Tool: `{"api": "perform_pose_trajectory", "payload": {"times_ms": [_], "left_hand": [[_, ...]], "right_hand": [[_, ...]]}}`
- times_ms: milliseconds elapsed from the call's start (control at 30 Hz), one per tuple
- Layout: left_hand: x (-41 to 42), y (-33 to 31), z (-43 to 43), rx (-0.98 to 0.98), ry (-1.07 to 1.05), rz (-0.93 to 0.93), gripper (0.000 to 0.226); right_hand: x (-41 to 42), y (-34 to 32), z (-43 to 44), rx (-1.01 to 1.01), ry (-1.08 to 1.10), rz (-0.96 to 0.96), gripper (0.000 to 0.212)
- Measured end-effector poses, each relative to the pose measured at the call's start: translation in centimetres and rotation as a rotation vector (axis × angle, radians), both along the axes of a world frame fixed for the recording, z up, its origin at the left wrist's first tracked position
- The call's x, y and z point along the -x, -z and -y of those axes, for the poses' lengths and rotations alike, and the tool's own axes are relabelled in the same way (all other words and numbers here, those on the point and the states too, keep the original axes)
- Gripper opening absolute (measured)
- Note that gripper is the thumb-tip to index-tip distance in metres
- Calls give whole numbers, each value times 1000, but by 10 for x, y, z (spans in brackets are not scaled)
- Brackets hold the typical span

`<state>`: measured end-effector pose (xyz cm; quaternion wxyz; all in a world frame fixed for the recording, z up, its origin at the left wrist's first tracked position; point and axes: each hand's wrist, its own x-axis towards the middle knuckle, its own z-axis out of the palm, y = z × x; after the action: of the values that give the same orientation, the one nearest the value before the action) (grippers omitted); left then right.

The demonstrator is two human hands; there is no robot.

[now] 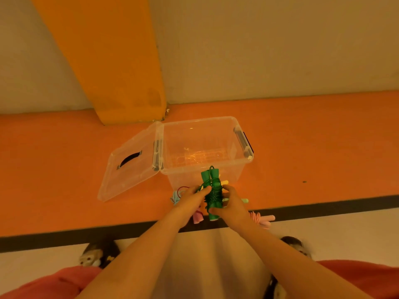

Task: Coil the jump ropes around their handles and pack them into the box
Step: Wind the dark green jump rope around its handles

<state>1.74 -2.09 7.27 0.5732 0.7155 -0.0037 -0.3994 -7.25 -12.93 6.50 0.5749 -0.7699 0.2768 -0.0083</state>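
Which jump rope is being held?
The green jump rope, coiled round its handles, gripped by left hand and right hand; pink rope and blue rope lie unheld.

Left hand [192, 196], right hand [234, 205] grip jump rope [214, 193].

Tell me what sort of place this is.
Probably an indoor play or sports room: orange floor with a dark stripe, orange-banded wall, and jump ropes by a clear storage box.

Coral-red legwear [71, 279], dark patterned slippers [98, 254]
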Motion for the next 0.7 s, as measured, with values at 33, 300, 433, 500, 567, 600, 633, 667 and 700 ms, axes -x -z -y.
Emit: {"api": "perform_pose_trajectory", "payload": {"times_ms": [33,300,433,500,567,600,633,667,700], "left_hand": [[-2,-6,0,-21,40,24,39],[-45,-91,8,-229,488,336,28],[-60,-107,15,-200,467,374,35],[-65,-101,15,-160,419,365,29],[-68,-88,13,-123,381,330,23],[-68,-77,12,-109,362,289,23],[-67,-64,12,-94,339,237,26],[-65,-47,12,-91,316,195,29],[-64,-28,13,-94,291,165,33]], "right_hand": [[2,-4,2,17,-1,-7,82],[-16,-73,49,156,-158,-44,87],[-40,-102,66,267,-275,-64,88],[-51,-104,70,324,-322,-72,87],[-57,-94,73,305,-338,-84,86],[-58,-83,74,276,-336,-98,85],[-57,-68,74,245,-328,-112,83],[-55,-50,73,214,-313,-126,82],[-53,-32,70,184,-298,-141,82]]}}
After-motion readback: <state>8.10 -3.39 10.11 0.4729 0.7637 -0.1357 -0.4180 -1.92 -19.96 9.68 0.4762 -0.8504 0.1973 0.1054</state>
